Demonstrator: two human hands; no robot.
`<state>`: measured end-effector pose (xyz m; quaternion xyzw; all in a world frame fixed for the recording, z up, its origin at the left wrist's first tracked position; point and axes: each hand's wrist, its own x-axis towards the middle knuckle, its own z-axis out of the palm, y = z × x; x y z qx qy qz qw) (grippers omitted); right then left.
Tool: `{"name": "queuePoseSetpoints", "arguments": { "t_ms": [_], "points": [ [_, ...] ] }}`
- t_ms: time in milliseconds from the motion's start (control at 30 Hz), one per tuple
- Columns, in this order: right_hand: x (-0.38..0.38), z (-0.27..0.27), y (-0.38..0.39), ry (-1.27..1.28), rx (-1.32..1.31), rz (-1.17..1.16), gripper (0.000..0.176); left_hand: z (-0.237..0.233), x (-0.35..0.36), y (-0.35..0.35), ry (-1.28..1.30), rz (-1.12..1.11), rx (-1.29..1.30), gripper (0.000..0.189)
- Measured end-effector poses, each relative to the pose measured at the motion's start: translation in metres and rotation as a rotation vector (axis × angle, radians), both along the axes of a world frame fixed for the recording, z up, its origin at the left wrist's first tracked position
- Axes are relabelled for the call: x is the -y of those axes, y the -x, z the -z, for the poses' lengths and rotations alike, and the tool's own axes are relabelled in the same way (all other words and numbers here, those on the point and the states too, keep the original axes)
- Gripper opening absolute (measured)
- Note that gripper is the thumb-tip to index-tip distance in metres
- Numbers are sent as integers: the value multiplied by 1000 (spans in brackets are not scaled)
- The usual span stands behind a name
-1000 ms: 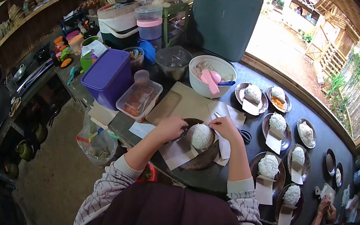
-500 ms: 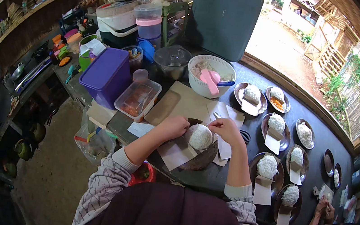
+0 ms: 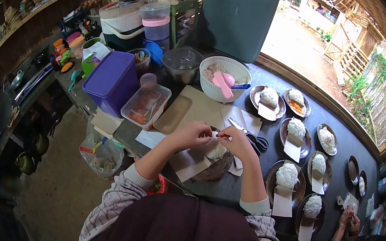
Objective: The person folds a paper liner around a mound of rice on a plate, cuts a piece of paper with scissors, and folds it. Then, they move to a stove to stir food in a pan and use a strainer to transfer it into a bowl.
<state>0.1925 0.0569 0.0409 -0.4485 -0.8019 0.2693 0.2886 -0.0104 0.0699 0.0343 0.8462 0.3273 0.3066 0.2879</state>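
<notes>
A mound of white rice point(image 3: 216, 151) sits on a dark brown plate point(image 3: 213, 173) in front of me, partly hidden by my hands. From the rice a folded piece of brown paper point(image 3: 190, 164) sticks out over the plate's near left side. My left hand point(image 3: 194, 135) is over the far left of the mound, its fingers curled together. Close by on the right, my right hand point(image 3: 233, 139) pinches at the top of the rice. Whatever is between the fingers is too small to make out. Black-handled scissors point(image 3: 257, 141) lie beyond my right hand.
Several plates hold rice mounds, such as this nearby plate point(image 3: 296, 197) on the right. A white rice basin point(image 3: 246, 76) with a pink scoop point(image 3: 223, 83) stands behind brown paper sheets point(image 3: 195, 102). Left are a purple container point(image 3: 110, 80) and clear tub point(image 3: 143, 109). A co-worker's hands point(image 3: 349, 221) are far right.
My hands have come closer together, from the mound's two sides to above its top. More of the scissors now shows. The whole view has shifted slightly.
</notes>
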Motion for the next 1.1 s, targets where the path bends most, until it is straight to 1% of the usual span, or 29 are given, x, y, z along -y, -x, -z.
{"name": "queuePoseSetpoints", "arguments": {
  "t_ms": [33, 167, 200, 267, 333, 400, 467, 500, 533, 567, 600, 667, 700, 733, 767, 800, 833, 867, 933, 967, 1000, 1033, 1067, 1100],
  "points": [
    [0, 1, 0, 28, -9, 26, 20, 3, 1, -4, -1, 29, 22, 13],
    [3, 0, -1, 119, -57, 87, 19, 9, 1, -14, 15, 15, 27, 13],
    [4, 0, -1, 118, -54, 89, 19, 11, 0, -15, -17, 8, 41, 12],
    [5, 0, -2, 86, -152, 86, 19, 15, 0, -16, -48, 2, 57, 12],
    [9, -2, -6, 89, -152, 75, 21, 12, 4, -17, -119, -67, -41, 11],
    [16, -8, -9, 90, -154, 67, 23, 11, 7, -18, -170, -65, -91, 11],
    [26, -16, -12, 147, -123, 54, 28, 9, 11, -19, -221, -60, -142, 12],
    [26, -13, -15, 148, -124, 59, 28, 8, 13, -20, -290, -63, -235, 13],
    [25, -8, -20, 180, -183, 52, 30, 7, 16, -20, -360, -67, -327, 15],
    [24, -3, -25, 212, -242, 45, 32, 6, 19, -20, -359, -62, -326, 15],
    [22, 1, -29, 213, -243, 49, 32, 5, 21, -20, -390, -66, -370, 17],
    [16, 9, -40, 140, -331, 113, 34, 3, 24, -18, -423, -69, -414, 19],
    [12, 16, -45, 101, -318, 160, 29, 2, 24, -16, -378, -69, -393, 20],
    [10, 22, -49, 99, -321, 163, 29, 0, 24, -15, -332, -68, -373, 22],
    [8, 27, -53, 86, -219, 222, 26, -1, 25, -14, -334, -64, -376, 22],
    [8, 30, -56, 73, -117, 283, 24, -1, 26, -14, -331, -59, -297, 22],
    [8, 32, -55, 41, -80, 288, 19, -1, 26, -14, -326, -53, -218, 21],
    [6, 37, -54, 42, -82, 293, 19, 1, 23, -14, -326, -47, -219, 21],
    [-1, 50, -53, -20, -83, 189, 20, 6, 16, -13, -184, 30, -40, 21],
    [-3, 56, -51, -9, -88, 202, 21, 8, 12, -11, -182, 33, -41, 21],
    [-4, 57, -50, -7, -89, 205, 21, 7, 9, -9, -134, 22, 22, 19],
    [-6, 58, -50, -43, -23, 213, 19, 5, 6, -6, -86, 10, 85, 17],
    [-7, 59, -50, -80, 45, 221, 17, 3, 2, -2, -86, 12, 84, 17],
    [-7, 58, -49, -79, 44, 223, 17, -1, 0, 2, 10, -52, 95, 15]
  ]
}}
